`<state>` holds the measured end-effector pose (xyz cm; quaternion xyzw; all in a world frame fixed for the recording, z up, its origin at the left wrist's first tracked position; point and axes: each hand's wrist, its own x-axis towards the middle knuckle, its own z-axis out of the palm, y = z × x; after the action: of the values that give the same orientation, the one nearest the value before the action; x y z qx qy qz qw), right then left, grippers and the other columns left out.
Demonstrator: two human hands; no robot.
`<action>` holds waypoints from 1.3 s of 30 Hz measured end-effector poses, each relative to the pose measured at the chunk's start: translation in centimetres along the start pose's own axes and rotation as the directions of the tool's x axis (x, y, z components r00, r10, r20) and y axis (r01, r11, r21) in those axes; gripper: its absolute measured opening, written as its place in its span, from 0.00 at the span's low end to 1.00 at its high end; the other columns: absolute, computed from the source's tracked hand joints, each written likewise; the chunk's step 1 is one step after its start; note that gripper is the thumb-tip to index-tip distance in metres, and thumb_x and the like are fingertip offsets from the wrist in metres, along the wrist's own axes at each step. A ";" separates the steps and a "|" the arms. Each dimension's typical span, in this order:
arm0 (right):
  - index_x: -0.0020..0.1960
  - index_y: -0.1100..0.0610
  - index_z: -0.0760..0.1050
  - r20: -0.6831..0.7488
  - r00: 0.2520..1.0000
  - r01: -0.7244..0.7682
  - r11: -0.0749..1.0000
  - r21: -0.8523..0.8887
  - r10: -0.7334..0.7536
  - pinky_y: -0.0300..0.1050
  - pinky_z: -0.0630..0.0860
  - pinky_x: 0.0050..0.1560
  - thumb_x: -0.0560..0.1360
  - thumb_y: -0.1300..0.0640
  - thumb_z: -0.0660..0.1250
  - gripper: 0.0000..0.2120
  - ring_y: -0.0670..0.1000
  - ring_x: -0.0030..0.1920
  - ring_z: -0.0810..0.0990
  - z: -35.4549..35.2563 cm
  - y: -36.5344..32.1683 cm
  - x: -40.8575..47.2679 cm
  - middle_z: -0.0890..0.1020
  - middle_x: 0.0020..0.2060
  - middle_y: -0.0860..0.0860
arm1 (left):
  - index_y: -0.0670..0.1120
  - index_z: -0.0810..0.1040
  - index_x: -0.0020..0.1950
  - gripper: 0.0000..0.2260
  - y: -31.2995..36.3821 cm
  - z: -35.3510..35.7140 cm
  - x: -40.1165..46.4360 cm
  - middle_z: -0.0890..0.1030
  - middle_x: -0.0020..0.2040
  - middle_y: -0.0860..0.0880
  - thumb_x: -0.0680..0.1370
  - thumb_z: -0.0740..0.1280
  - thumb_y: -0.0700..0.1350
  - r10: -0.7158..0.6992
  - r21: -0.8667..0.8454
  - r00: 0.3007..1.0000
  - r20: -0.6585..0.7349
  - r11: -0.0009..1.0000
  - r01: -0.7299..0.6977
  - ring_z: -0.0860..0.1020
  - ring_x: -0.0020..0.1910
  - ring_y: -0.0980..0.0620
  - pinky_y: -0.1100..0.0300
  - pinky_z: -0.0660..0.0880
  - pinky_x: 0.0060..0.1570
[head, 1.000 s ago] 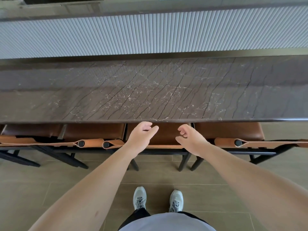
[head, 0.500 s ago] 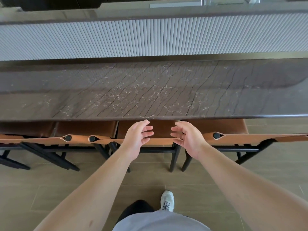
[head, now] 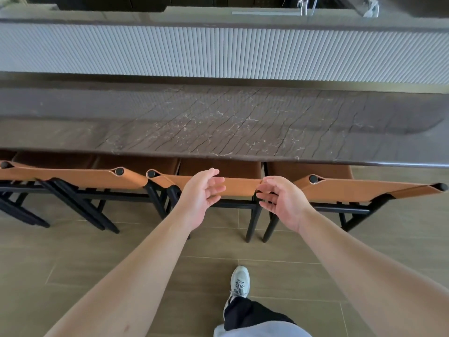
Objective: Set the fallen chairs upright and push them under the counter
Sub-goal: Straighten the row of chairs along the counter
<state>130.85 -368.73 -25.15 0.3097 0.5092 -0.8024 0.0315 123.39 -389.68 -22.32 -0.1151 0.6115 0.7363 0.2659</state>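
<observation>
Several chairs with tan leather backs and black frames stand upright in a row, seats tucked under the dark marble counter (head: 218,127). The middle chair (head: 240,184) is right in front of me. My left hand (head: 200,193) hovers open just in front of its backrest, fingers spread, holding nothing. My right hand (head: 279,199) is open too, at the backrest's right end, fingers loosely curled and empty. Another chair (head: 364,188) stands to the right, and one more (head: 85,177) to the left.
A ribbed white panel (head: 218,52) rises behind the counter, with a tap at the far top right. Black chair legs (head: 252,222) splay out onto the wood-look tile floor (head: 97,259). My shoe (head: 239,280) stands on the floor below the hands.
Both hands have come away from the middle chair's backrest and opened. I have stepped back, so the chair backs and legs show more.
</observation>
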 end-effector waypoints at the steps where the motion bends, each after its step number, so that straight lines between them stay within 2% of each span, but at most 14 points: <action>1: 0.59 0.56 0.78 0.006 1.000 0.001 1.000 0.005 -0.001 0.48 0.81 0.44 0.74 0.53 0.69 0.15 0.55 0.49 0.84 0.1 0.2 -0.7 0.85 0.50 0.56 | 0.47 0.80 0.60 0.11 -0.1 -0.3 -0.8 0.86 0.52 0.47 0.81 0.63 0.48 0.006 -0.015 1.000 0.001 1.000 -0.006 0.84 0.51 0.49 0.53 0.77 0.51; 8: 0.61 0.54 0.78 -0.010 0.999 0.044 0.999 0.012 -0.044 0.48 0.80 0.47 0.77 0.54 0.67 0.14 0.56 0.52 0.84 -0.9 0.9 -6.3 0.84 0.52 0.56 | 0.49 0.81 0.60 0.12 -2.2 0.9 -5.0 0.86 0.52 0.48 0.80 0.64 0.51 0.032 -0.003 0.996 0.078 0.999 -0.032 0.84 0.51 0.50 0.53 0.76 0.51; 13: 0.57 0.55 0.80 -0.058 0.995 0.079 0.997 -0.006 -0.080 0.48 0.81 0.46 0.78 0.58 0.64 0.10 0.55 0.51 0.84 -4.0 -0.3 -8.7 0.85 0.51 0.56 | 0.52 0.82 0.58 0.11 -3.9 3.2 -6.2 0.85 0.52 0.49 0.81 0.62 0.52 0.042 0.062 0.991 0.130 0.997 -0.050 0.84 0.51 0.52 0.54 0.76 0.50; 23: 0.58 0.57 0.78 -0.060 0.991 0.126 0.986 0.109 -0.120 0.49 0.79 0.45 0.77 0.60 0.62 0.12 0.53 0.46 0.84 -14.6 -4.1 -8.6 0.85 0.46 0.54 | 0.50 0.82 0.58 0.11 -6.0 14.2 -4.8 0.86 0.52 0.49 0.80 0.65 0.50 -0.013 0.139 0.983 0.186 0.990 -0.014 0.84 0.50 0.52 0.55 0.77 0.49; 26: 0.56 0.56 0.78 -0.054 0.993 0.109 0.987 0.120 -0.103 0.48 0.79 0.45 0.78 0.60 0.61 0.11 0.52 0.43 0.84 -18.6 -6.1 -7.5 0.85 0.44 0.53 | 0.50 0.81 0.59 0.10 -6.3 18.5 -4.2 0.86 0.52 0.49 0.81 0.64 0.49 0.002 0.147 0.986 0.168 0.989 -0.027 0.84 0.51 0.51 0.55 0.77 0.50; 30: 0.57 0.57 0.78 -0.066 0.995 0.082 0.984 0.157 -0.073 0.50 0.79 0.48 0.78 0.60 0.61 0.11 0.54 0.44 0.82 -24.6 -8.9 -5.3 0.84 0.46 0.55 | 0.51 0.81 0.58 0.10 -7.1 24.4 -3.2 0.86 0.51 0.51 0.81 0.63 0.50 -0.002 0.159 0.990 0.143 0.987 -0.021 0.84 0.51 0.52 0.56 0.76 0.49; 35: 0.56 0.57 0.78 -0.042 0.999 0.017 0.982 0.189 -0.009 0.47 0.78 0.42 0.78 0.60 0.61 0.10 0.53 0.40 0.81 -31.5 -11.3 -2.8 0.83 0.45 0.55 | 0.49 0.81 0.58 0.10 -8.9 30.4 -1.7 0.86 0.51 0.49 0.80 0.65 0.49 -0.049 0.170 0.997 0.053 0.985 0.039 0.84 0.51 0.50 0.53 0.77 0.52; 39: 0.55 0.57 0.78 -0.038 0.999 -0.029 0.982 0.188 0.036 0.48 0.78 0.43 0.77 0.60 0.61 0.10 0.52 0.40 0.81 -35.5 -12.6 -1.3 0.83 0.43 0.54 | 0.49 0.82 0.57 0.10 -10.6 33.7 -0.5 0.86 0.51 0.49 0.78 0.67 0.49 -0.080 0.182 0.996 -0.028 0.980 0.084 0.85 0.49 0.51 0.52 0.77 0.53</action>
<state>143.81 -333.34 -24.69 0.3360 0.4270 -0.8395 0.0050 134.72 -356.25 -23.35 -0.1228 0.6740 0.6642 0.2990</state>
